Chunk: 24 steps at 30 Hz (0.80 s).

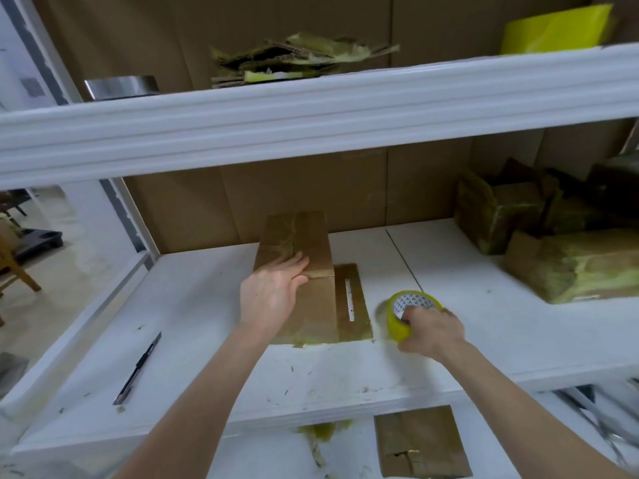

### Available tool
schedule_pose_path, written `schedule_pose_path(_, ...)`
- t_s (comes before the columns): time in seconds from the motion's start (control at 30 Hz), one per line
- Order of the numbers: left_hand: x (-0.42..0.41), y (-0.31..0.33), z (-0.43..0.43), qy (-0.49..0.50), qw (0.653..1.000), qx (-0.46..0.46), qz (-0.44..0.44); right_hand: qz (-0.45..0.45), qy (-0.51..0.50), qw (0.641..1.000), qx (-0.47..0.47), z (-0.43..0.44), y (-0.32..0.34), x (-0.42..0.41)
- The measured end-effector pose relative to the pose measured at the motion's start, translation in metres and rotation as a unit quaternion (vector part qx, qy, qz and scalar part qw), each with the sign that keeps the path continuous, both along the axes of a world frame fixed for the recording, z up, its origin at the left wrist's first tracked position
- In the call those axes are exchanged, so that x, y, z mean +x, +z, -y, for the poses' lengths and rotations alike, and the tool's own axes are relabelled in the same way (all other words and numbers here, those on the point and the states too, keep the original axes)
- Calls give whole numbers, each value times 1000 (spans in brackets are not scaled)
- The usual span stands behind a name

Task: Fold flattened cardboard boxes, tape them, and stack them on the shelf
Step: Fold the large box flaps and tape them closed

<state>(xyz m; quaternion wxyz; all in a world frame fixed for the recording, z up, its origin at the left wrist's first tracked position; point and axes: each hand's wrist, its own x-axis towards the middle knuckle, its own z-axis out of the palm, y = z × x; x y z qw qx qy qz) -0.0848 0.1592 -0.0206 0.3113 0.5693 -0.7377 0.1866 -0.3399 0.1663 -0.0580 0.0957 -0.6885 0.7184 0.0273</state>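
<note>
Box (311, 236) sits mid-shelf (207, 323), toward the back edge, with the left hand (273, 292) flat and open on its top. The right hand (432, 331) grips the tape (394, 323) just right of it. Taping seems in hand; next, the tape must be lifted to the top seam.

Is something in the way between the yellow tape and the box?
Nothing visible blocks it. The right hand grips the tape roll just right of the box; only a flat cardboard flap lies on the shelf between them.
</note>
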Motion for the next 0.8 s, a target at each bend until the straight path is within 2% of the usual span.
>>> schedule_pose_path(0.1,-1,-1,-4,7,1000,-3,11,27,-4,998,-50,-4,-8,1)
schedule_pose_path(0.17,-2,0,-5,20,1000,6,2,117,-28,988,-102,-1,2,3)
schedule_pose_path(0.23,-5,3,-8,27,999,38,-10,226,-38,963,-139,1,19,8)
schedule_pose_path(0.3,-6,6,-11,18,995,99,-25,335,2,925,-179,4,39,14)
schedule_pose_path(0.37,-4,11,-15,14,988,149,-47,405,37,891,-203,3,58,21)
schedule_pose_path(0.47,-8,33,-20,-28,974,117,-191,402,73,883,-229,-1,79,32)
schedule_pose_path(0.57,-27,66,-22,-101,923,112,-355,368,96,885,-268,-9,98,42)
schedule_pose_path(0.6,-33,76,-23,-120,911,124,-375,359,105,885,-278,-11,104,45)
schedule_pose_path(0.73,-43,98,-27,-103,941,107,-306,315,153,884,-310,-12,120,51)
schedule_pose_path(0.8,-39,99,-27,-103,926,115,-344,319,168,882,-302,-12,126,52)
